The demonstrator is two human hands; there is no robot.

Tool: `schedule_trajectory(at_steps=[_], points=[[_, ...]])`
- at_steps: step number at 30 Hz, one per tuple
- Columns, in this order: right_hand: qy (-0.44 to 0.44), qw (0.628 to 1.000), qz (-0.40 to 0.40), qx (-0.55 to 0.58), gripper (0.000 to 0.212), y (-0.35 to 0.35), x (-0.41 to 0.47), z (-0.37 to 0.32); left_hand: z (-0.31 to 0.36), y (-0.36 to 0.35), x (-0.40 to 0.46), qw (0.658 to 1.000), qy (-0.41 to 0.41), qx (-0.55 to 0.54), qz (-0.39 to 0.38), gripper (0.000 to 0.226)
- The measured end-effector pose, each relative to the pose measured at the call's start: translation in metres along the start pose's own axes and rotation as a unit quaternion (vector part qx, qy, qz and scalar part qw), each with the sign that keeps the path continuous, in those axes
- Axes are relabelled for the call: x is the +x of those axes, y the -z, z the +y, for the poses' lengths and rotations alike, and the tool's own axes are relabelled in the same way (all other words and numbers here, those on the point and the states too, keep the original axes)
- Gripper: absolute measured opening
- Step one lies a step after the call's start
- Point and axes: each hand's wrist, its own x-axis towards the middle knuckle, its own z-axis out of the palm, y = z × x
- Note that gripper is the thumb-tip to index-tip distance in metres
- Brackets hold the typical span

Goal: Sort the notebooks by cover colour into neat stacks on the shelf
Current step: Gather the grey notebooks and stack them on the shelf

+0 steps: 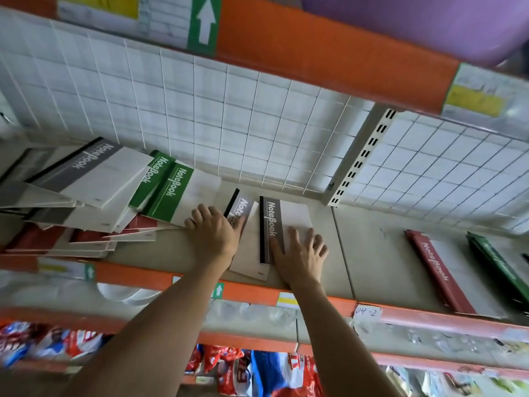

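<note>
Two grey-banded notebooks lie at the middle of the shelf (380,262), a flat beige metal deck with an orange front edge. The right grey notebook (282,222) is a thin rectangular pad with a matt off-white cover, a grey title band and a black spine strip; it lies flat on top of a second off-white cover. The left grey notebook (240,209) sits just beside it, tilted, partly under the left hand.

Left hand (214,233): grip lies palm down, fingers bent over the near corner of the left grey notebook and the edge of the neighbouring green one; whether it pinches cannot be told. Right hand (300,253): grip spread, fingers straight and fanned, pressing flat on the right grey notebook.

To the left, a loose heap (86,202) of overlapping notebooks: two green-banded ones (169,187) on top at its right side, at least one large grey-banded one, and several red-banded ones beneath; the full count cannot be told.

Well apart at the right, one red stack (438,270) and one green stack (498,265), each squared.

Behind stands a white wire-grid back panel (229,110) with a slotted upright.
</note>
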Motion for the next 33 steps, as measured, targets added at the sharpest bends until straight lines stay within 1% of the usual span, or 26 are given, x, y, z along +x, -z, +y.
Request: schedule_trajectory(at_steps=[4,6,9,11,14,16,18,21,22,24,26,30,31,33], points=[[0.008,0.998,0.049,0.024,0.089,0.000,-0.003,-0.002,0.000,-0.002,-0.003,0.998,-0.056,-0.009,-0.005,0.054],[0.001,0.999,0.037,0.039,0.101,0.003,-0.004,-0.004,-0.002,-0.005,-0.004,0.996,-0.085,-0.019,-0.014,0.043],[-0.033,0.998,0.018,0.049,0.115,0.008,-0.007,-0.007,-0.004,-0.005,-0.003,0.995,-0.091,-0.041,-0.030,0.035],[-0.093,0.994,0.000,0.058,0.119,0.013,-0.007,-0.012,-0.004,-0.003,-0.004,0.993,-0.102,-0.053,-0.020,0.036],[-0.188,0.977,-0.058,0.082,0.123,0.027,0.001,-0.029,-0.006,0.001,-0.006,0.988,-0.125,-0.093,0.002,0.035],[-0.227,0.965,-0.086,0.098,0.128,0.033,0.005,-0.035,-0.007,0.004,-0.008,0.983,-0.136,-0.126,0.013,0.033],[-0.241,0.961,-0.082,0.111,0.129,0.031,0.006,-0.036,-0.009,0.007,-0.009,0.975,-0.143,-0.164,0.034,0.030],[-0.240,0.961,-0.029,0.132,0.130,0.022,-0.002,-0.032,-0.011,0.010,-0.010,0.969,-0.134,-0.191,0.079,0.029],[-0.234,0.962,-0.010,0.140,0.128,0.019,-0.005,-0.030,-0.011,0.011,-0.009,0.968,-0.132,-0.194,0.088,0.028],[-0.220,0.961,0.022,0.168,0.116,0.015,-0.009,-0.027,-0.010,0.010,-0.009,0.967,-0.130,-0.197,0.092,0.026],[-0.220,0.951,0.043,0.211,0.092,0.011,-0.007,-0.023,-0.010,0.007,-0.009,0.967,-0.126,-0.203,0.091,0.024],[-0.231,0.923,0.063,0.302,0.030,0.010,-0.006,-0.020,-0.011,0.003,-0.007,0.963,-0.144,-0.207,0.090,0.019],[-0.231,0.917,0.062,0.320,0.020,0.011,-0.006,-0.020,-0.011,0.005,-0.007,0.963,-0.148,-0.203,0.095,0.019],[-0.239,0.906,0.046,0.345,0.015,0.014,-0.008,-0.017,-0.011,0.010,-0.009,0.963,-0.158,-0.201,0.090,0.020]])
